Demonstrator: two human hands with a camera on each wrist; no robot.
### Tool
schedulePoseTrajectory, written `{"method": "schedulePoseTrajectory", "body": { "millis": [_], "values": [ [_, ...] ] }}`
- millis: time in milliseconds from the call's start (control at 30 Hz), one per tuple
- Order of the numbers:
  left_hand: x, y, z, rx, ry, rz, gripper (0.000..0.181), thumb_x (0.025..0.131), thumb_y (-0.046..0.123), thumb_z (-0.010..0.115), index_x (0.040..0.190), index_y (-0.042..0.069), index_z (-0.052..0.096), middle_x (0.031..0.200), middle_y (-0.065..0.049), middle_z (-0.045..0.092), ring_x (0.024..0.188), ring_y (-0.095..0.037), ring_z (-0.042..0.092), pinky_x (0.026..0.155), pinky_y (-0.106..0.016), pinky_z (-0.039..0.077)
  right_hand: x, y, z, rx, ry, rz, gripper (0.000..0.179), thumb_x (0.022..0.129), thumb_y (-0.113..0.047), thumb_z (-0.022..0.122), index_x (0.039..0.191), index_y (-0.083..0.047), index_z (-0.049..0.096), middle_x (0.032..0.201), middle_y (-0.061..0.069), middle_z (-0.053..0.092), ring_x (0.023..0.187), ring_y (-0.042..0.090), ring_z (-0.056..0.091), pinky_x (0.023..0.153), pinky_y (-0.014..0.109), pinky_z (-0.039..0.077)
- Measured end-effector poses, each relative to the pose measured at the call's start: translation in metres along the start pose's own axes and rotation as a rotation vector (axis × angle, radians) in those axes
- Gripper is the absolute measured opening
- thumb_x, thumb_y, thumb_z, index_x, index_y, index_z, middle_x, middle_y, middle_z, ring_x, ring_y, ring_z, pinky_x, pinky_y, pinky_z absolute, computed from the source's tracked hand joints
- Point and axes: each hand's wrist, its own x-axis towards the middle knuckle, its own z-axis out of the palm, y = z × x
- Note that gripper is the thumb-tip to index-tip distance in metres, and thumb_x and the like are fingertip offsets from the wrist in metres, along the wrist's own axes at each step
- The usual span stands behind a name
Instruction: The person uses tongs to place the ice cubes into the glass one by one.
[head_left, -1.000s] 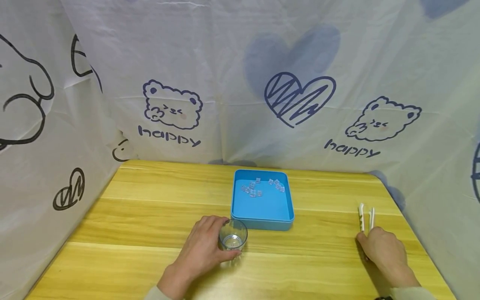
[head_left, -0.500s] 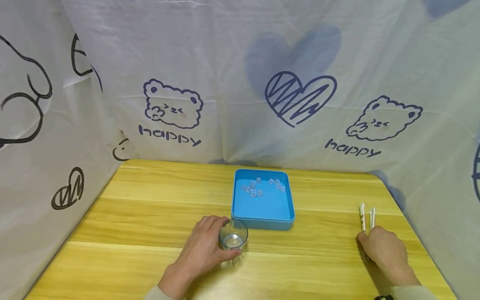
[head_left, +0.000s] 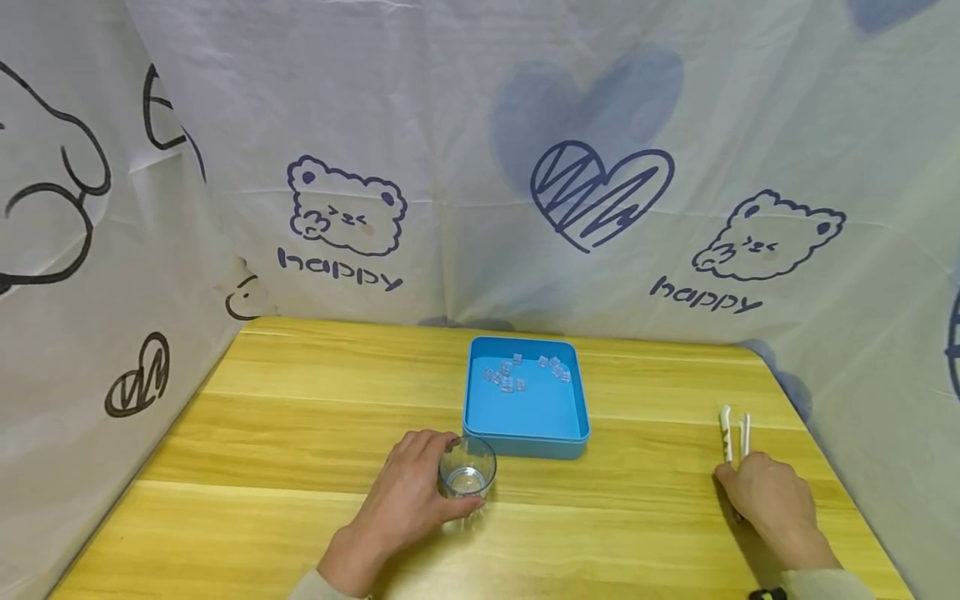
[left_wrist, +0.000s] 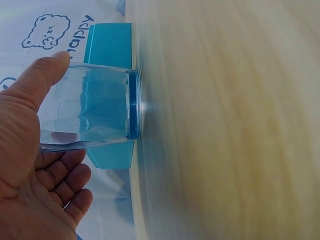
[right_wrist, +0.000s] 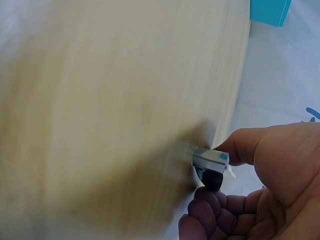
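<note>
White two-armed tongs [head_left: 726, 437], pinched by the right hand [head_left: 772, 497], long axis pointing forward from it; clear glass tumbler [head_left: 467, 478], gripped by the left hand [head_left: 405, 493], which is nearer the shallow blue rectangular tray [head_left: 525, 418] of small transparent cubes [head_left: 507, 385] lying forward-right.

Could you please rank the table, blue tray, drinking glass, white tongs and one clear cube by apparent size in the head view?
1. Wood-grain table
2. Blue tray
3. Drinking glass
4. Clear cube

Unranked: white tongs, because the right hand partly hides them.
</note>
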Motion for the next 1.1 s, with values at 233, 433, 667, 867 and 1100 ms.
{"method": "schedulePoseTrajectory", "body": {
  "millis": [233, 433, 667, 867, 1100],
  "values": [
    [0.001, 0.0, 0.0, -0.008, 0.0, -0.002, 0.077, 0.071, 0.047, 0.096, 0.129, 0.006, 0.066, 0.119, -0.002, 0.068, 0.114, -0.023, 0.06, 0.107, -0.047, 0.049, 0.0, 0.0, 0.0, -0.007, 0.003, 0.006, 0.047, 0.104, -0.041, 0.048, 0.073, -0.007, 0.056, 0.067, 0.009, 0.06, 0.062, 0.028, 0.059, 0.053, 0.044, 0.046],
    [0.002, 0.001, -0.001, -0.021, -0.017, -0.018, 0.077, 0.072, 0.047, 0.096, 0.13, 0.006, 0.065, 0.12, -0.003, 0.068, 0.115, -0.024, 0.06, 0.108, -0.048, 0.049, -0.002, 0.0, -0.002, 0.013, 0.035, 0.015, 0.046, 0.103, -0.04, 0.05, 0.072, -0.006, 0.055, 0.066, 0.011, 0.059, 0.061, 0.029, 0.058, 0.052, 0.046, 0.046],
    [0.001, 0.002, -0.001, -0.026, -0.022, -0.03, 0.077, 0.073, 0.047, 0.096, 0.13, 0.005, 0.065, 0.12, -0.004, 0.068, 0.116, -0.024, 0.06, 0.107, -0.048, 0.05, -0.005, -0.002, -0.006, 0.041, 0.122, 0.0, 0.045, 0.1, -0.039, 0.053, 0.068, -0.008, 0.055, 0.063, 0.01, 0.058, 0.058, 0.029, 0.057, 0.048, 0.046, 0.044],
    [0.001, 0.002, -0.001, -0.025, -0.028, -0.034, 0.077, 0.073, 0.05, 0.095, 0.13, 0.006, 0.065, 0.121, -0.003, 0.068, 0.116, -0.023, 0.059, 0.107, -0.047, 0.05, -0.004, -0.008, -0.009, 0.068, 0.215, -0.053, 0.044, 0.103, -0.037, 0.05, 0.075, -0.003, 0.054, 0.062, 0.01, 0.054, 0.055, 0.028, 0.051, 0.044, 0.042, 0.04],
    [0.002, 0.002, -0.001, -0.043, -0.031, -0.045, 0.078, 0.073, 0.049, 0.095, 0.13, 0.006, 0.064, 0.122, -0.003, 0.068, 0.117, -0.023, 0.059, 0.109, -0.048, 0.049, -0.008, -0.034, -0.019, 0.15, 0.274, -0.171, 0.035, 0.105, -0.029, 0.048, 0.091, 0.003, 0.056, 0.064, 0.007, 0.052, 0.053, 0.023, 0.047, 0.046, 0.036, 0.037]
  ]
}}
